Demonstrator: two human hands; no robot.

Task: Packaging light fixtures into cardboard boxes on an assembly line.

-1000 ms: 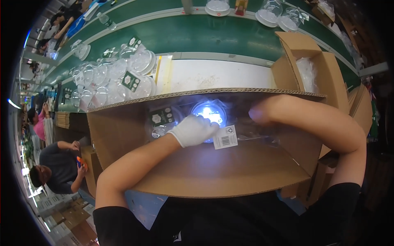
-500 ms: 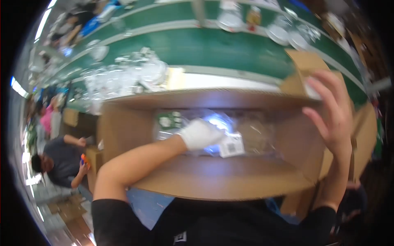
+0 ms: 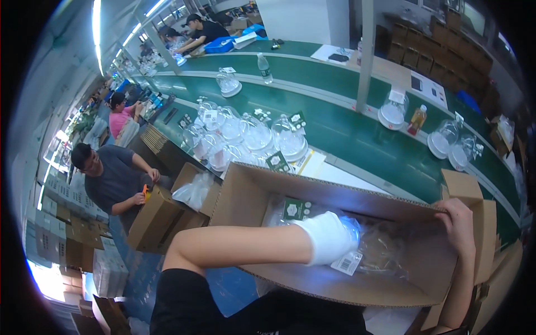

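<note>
A long cardboard box (image 3: 430, 265) with its top open is in front of my body. My left hand (image 3: 328, 239), in a white glove, reaches down inside it onto clear plastic-wrapped goods (image 3: 385, 251); its fingertips are hidden. Beside the glove are a shiny piece lit blue (image 3: 352, 230) and a white tag (image 3: 347, 262) with a printed code. A green card (image 3: 297, 209) lies at the left end of the contents. My bare right hand (image 3: 459, 224) is closed over the box's rim near its far right corner.
Clear domed containers (image 3: 257, 134) crowd the green workbench (image 3: 335, 125) beyond the box. A bottle (image 3: 417, 119) stands farther right. On the left, a person (image 3: 114, 178) holds an orange tool by another carton (image 3: 153, 220). Folded cardboard (image 3: 491, 279) leans at right.
My right hand, spread above the box's right end before, now grips its rim. My left hand stays inside among the wrapped goods. The view has tilted up, bringing in more bench and room.
</note>
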